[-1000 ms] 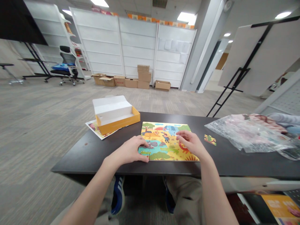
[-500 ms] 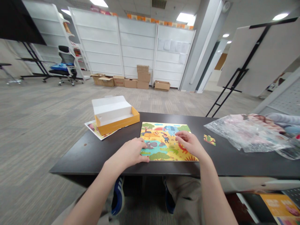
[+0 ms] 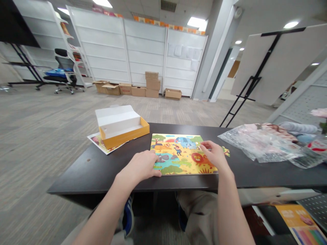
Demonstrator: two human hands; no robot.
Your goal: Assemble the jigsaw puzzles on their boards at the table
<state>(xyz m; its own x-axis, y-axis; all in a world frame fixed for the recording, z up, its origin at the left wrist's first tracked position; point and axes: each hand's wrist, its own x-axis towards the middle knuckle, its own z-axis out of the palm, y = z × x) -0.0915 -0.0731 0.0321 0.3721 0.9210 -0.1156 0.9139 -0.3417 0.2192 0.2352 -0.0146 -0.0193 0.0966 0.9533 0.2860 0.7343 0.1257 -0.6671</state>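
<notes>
A colourful jigsaw puzzle (image 3: 178,153) with animals, trees and a pond lies flat on the dark table. My left hand (image 3: 145,164) rests at its left edge, thumb and fingers apart, fingertips over the pond side. Above the puzzle's right part hovers my right hand (image 3: 214,154), its fingers loosely bent with nothing visible in them. Just beyond that hand, a loose puzzle piece (image 3: 226,152) lies on the table, partly covered by the hand. The puzzle's right edge is partly hidden too.
An open yellow box (image 3: 125,135) sits at the left on a printed sheet (image 3: 106,149). Clear plastic bags (image 3: 260,146) with soft items cover the table's (image 3: 102,180) right side. Below on the right are coloured packages (image 3: 296,217). Cardboard boxes (image 3: 152,85) stand by the far shelves.
My right hand has moved right across the puzzle, uncovering the lion and partly covering the loose piece. My left hand stays at the left edge. The camera view has shifted slightly.
</notes>
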